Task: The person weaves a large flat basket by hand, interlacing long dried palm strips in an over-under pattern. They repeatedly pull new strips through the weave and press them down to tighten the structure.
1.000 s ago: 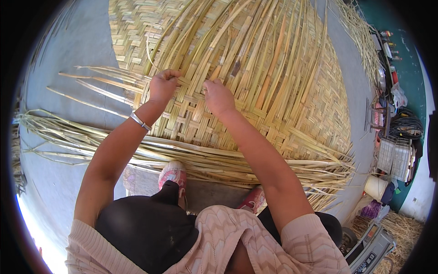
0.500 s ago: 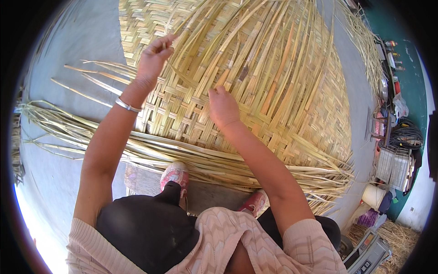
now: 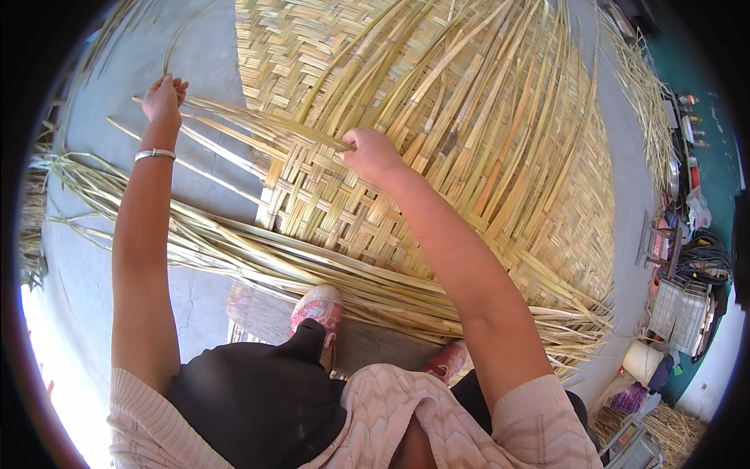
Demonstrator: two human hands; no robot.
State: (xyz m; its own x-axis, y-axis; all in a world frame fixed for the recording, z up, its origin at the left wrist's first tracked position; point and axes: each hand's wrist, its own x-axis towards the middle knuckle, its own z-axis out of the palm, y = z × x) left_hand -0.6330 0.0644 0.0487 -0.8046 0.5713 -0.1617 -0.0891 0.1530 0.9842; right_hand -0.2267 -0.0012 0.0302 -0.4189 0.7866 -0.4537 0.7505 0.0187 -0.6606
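A large mat [image 3: 312, 211] woven from flat, straw-coloured reed strips lies on the floor in front of me. Many long loose strips [image 3: 476, 102] fan out over its surface toward the far edge. My right hand [image 3: 375, 159] is closed, pinching a reed strip [image 3: 301, 131] above the left part of the mat. Out beyond the mat's left edge, my left hand [image 3: 162, 100] has its fingers closed on a thin strip whose tail curves up and away from it. Whether both hands hold one same strip, I cannot tell for sure.
A thick bundle of long strips [image 3: 312, 273] runs along the mat's near edge, by my shoes [image 3: 319, 309] and a low board [image 3: 258, 313]. More strips [image 3: 637, 86] lie at the far right. Coiled black cable [image 3: 703, 258], a wire rack [image 3: 678, 313] and a white bucket [image 3: 642, 359] stand along the right wall.
My left hand has moved left and away from the mat, drawing a strip with it. My right hand has shifted slightly left and now pinches a strip stretched leftward. The view has shifted a little.
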